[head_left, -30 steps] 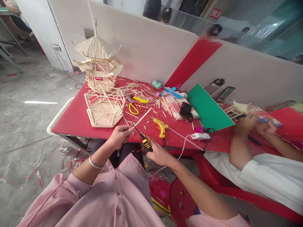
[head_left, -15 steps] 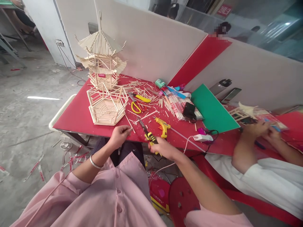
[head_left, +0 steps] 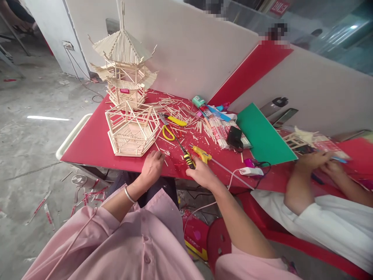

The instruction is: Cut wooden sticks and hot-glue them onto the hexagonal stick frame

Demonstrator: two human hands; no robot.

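Observation:
My right hand [head_left: 202, 174] is closed around pliers [head_left: 189, 161] with black-and-yellow handles, low over the table's front edge, jaws pointing away from me. Close to its fingers lies a yellow glue gun [head_left: 201, 154]. My left hand [head_left: 152, 168] is at the table edge with its fingers curled together and pointing down; whatever they may hold is hidden. Just beyond it stands an open six-sided frame of thin wooden sticks [head_left: 132, 147]. Behind that frame rises a tiered stick pagoda [head_left: 122, 50]. Yellow-handled scissors [head_left: 168, 133] and a yellow utility knife [head_left: 177, 121] lie between the frame and the glue gun.
Loose sticks [head_left: 167, 105] litter the red table [head_left: 87, 149]. Bagged sticks [head_left: 218, 132], a black box [head_left: 234, 137], a green board [head_left: 265, 136] and a white power strip [head_left: 251, 171] lie rightward. A co-worker's hands [head_left: 317, 161] work at the far right.
The pliers have moved slightly away from me and lie lower towards the table. My left hand has shifted right and turned its fingers down. The view has tilted slightly.

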